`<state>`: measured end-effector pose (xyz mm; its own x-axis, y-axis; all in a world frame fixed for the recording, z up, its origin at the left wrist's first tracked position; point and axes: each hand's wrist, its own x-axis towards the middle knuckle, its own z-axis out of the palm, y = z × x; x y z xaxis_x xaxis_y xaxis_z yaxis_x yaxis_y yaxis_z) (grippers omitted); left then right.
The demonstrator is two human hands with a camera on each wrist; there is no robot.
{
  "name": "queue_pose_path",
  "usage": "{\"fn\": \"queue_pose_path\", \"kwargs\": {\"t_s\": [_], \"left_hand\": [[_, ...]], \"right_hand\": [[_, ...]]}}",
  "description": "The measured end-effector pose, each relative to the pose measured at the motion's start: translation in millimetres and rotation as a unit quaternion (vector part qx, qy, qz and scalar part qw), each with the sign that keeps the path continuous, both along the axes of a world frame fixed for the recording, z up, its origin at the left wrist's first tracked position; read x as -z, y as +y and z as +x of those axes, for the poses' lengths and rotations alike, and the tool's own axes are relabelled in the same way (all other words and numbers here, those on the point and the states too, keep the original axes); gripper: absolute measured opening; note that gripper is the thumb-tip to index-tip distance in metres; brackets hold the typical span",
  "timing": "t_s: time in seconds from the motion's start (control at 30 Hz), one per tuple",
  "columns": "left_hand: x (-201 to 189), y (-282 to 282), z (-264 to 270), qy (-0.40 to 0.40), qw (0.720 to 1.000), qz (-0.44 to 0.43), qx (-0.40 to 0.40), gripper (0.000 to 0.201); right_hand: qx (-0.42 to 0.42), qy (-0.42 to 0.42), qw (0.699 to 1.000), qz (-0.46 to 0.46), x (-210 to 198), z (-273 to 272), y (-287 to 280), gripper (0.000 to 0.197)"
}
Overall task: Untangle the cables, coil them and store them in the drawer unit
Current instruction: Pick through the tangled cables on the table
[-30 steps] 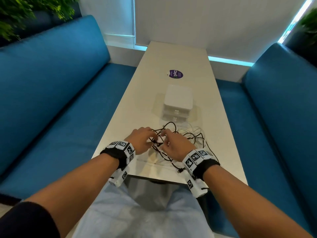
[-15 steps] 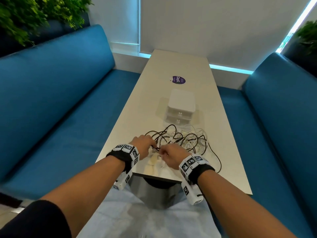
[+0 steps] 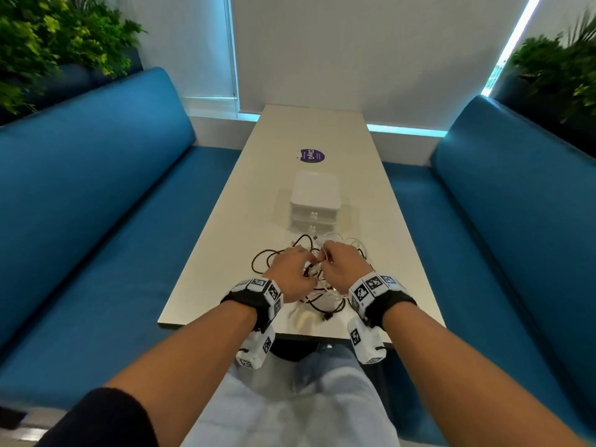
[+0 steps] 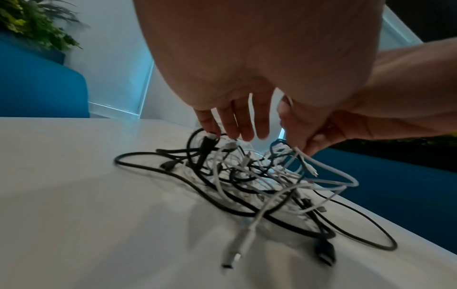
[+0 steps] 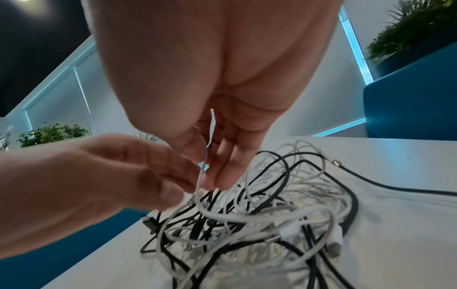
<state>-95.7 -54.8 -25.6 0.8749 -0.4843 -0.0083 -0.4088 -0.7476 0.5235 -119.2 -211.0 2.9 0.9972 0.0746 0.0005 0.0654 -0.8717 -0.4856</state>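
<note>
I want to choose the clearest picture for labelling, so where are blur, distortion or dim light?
Head view: wide-angle bending of the blue benches, drawer unit fairly sharp. Left wrist view: dim, the near white connector smeared. Right wrist view: left hand blurred, cable tangle clearer.

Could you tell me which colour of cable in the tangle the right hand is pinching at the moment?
A white cable: the right hand pinches it above the tangle, while the black cables lie loose on the table.
</note>
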Motion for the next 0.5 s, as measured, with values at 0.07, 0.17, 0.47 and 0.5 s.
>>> {"fn": "queue_pose_path", "kwargs": {"t_s": [0.07, 0.17, 0.47, 0.5], "left_hand": [[1.5, -11.0, -7.6, -0.011, 0.999, 0.01, 0.033, 0.042], [5.4, -26.5, -11.1, -0.043, 0.999, 0.014, 0.014, 0.031], [-5.8, -22.7, 4.2, -0.151, 0.966, 0.2, 0.059, 0.023], [-5.4, -16.3, 7.2, -0.163, 0.961, 0.214, 0.062, 0.025]], "right_hand": [[0.007, -0.001, 1.0, 0.025, -4.6, -1.8, -3.7, 0.016], [0.013, -0.001, 0.999, 0.032, -9.3, -4.1, -9.1, 0.015], [0.035, -0.003, 0.992, -0.117, -2.3, -1.1, -25.8, 0.02], [0.054, 0.003, 0.99, -0.127, -0.5, -0.4, -30.1, 0.021]]}}
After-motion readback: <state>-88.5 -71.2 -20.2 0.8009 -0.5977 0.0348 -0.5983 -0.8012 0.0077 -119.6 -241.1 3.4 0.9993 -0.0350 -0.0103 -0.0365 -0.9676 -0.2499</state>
